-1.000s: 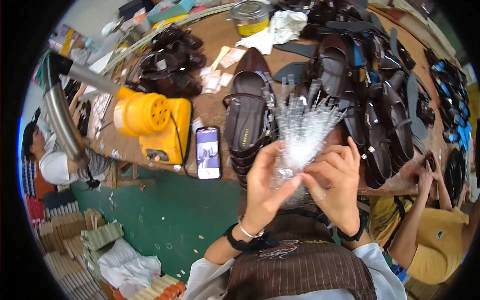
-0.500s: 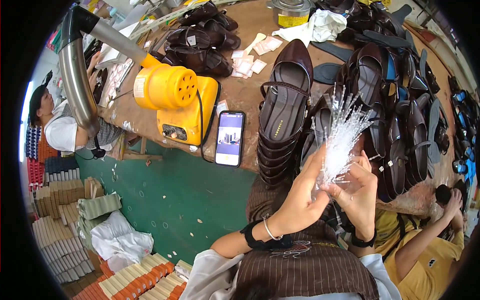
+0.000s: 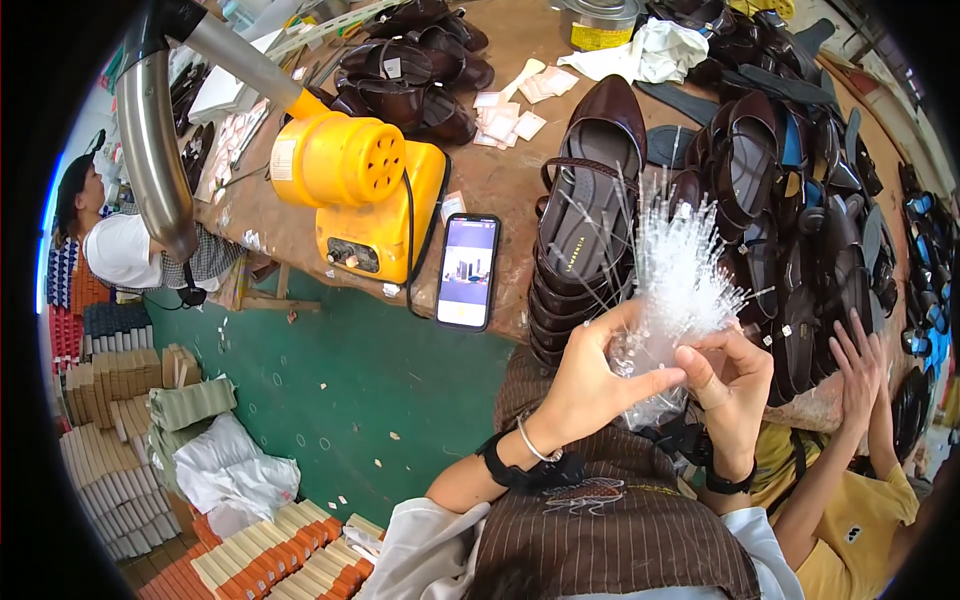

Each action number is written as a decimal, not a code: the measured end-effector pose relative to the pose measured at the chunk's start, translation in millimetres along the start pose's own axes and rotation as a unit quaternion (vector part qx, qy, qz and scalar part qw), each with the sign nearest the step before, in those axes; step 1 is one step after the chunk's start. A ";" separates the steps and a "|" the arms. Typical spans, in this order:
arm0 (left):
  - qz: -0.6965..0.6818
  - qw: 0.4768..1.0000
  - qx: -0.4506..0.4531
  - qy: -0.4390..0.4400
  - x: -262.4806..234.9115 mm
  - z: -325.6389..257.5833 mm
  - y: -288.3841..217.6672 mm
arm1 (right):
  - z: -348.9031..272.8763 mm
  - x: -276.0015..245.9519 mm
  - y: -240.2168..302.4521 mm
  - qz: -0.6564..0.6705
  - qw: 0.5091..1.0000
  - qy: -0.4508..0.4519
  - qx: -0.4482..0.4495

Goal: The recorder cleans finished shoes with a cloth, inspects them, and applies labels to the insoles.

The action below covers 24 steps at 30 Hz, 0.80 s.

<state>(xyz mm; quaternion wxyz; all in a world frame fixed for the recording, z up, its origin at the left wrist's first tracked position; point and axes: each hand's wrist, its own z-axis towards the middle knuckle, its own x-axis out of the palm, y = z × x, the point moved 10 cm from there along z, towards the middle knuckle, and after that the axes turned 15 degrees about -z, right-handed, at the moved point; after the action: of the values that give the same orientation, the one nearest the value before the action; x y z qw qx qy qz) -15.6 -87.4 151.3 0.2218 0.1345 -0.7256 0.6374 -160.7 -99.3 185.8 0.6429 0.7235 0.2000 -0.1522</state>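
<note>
A fanned-out bundle of thin clear plastic strands [image 3: 682, 270] stands upright in front of me, with clear wrapping bunched around its lower part. My left hand [image 3: 598, 378] is curled round the near left side of this bundle, thumb stretched across it. At the bundle's right side, my right hand [image 3: 735, 385] has thumb and forefinger pinched together against the strands. Just beyond my hands lies a stack of dark brown strap shoes [image 3: 592, 205], nested in a row. More brown shoes [image 3: 745, 165] are heaped to the right.
A phone [image 3: 467, 272] lies at the table edge, beside a yellow machine [image 3: 365, 220] with a metal pipe [image 3: 150, 150]. Small paper cards [image 3: 505, 122], a white cloth [image 3: 655, 48] and a tin [image 3: 600, 25] lie farther back. A co-worker's hands [image 3: 858, 375] are at right; another person [image 3: 125, 245] is at left.
The bundle has come slightly nearer to me and its strands spread wider. My right fingers have shifted up against it. The co-worker's hands at right have moved left, away from a dark object.
</note>
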 end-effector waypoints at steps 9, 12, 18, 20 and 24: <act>-0.059 0.997 -0.040 -0.036 -10.6 -1.4 0.8 | -2.0 12.7 -9.1 0.107 0.992 0.043 0.055; 0.002 0.999 0.004 -0.044 -9.4 0.2 -10.2 | -2.7 12.4 -6.9 0.140 0.990 0.022 0.022; 0.036 0.997 0.034 -0.062 -15.3 0.7 -11.2 | -3.2 13.8 -7.8 0.117 0.992 0.017 0.034; 0.028 0.996 0.040 -0.077 -13.2 0.1 -15.7 | -3.9 15.9 -1.2 0.084 0.996 0.013 -0.006; 0.023 0.993 0.044 -0.104 -19.6 0.5 -18.5 | -5.2 22.4 5.8 0.073 0.995 0.057 -0.046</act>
<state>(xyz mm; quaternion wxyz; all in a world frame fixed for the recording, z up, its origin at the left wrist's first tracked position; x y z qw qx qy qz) 10.1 -92.5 157.6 0.1245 0.1927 -0.7189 0.6562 -138.5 -92.6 180.8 0.6729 0.7131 0.1892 -0.0539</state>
